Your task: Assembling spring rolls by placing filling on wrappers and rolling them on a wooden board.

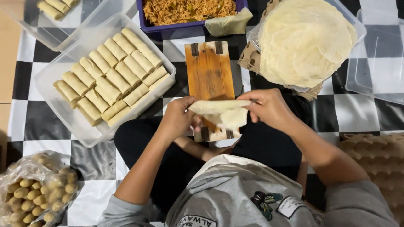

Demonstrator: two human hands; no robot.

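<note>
Wrapper [221, 112], pale and half folded, hangs between both hands above the near end of a wooden board [209, 77]. Left hand [179, 117] has its fingers [190, 104] closed on the wrapper's left edge; right hand [269, 107] has its fingers [246, 98] pinched shut on the right edge. The sheet's top is rolled into a band from one set of fingers to the other, and a loose flap sags below.

Just beyond the fingers, the board runs away from the person across a black-and-white checked mat [336, 112]. Past the right fingers sits a stack of round wrappers [304, 38] in a clear tub, with a clear lid [387, 60] further right. Past the left fingers, a clear tray [53, 79] holds rows of finished rolls [110, 75]. Far beyond the board stands a purple tub of shredded filling [188, 1]. Well to the left lies a bag of small pale lumps [31, 196]; well to the right, an egg carton [401, 170].
</note>
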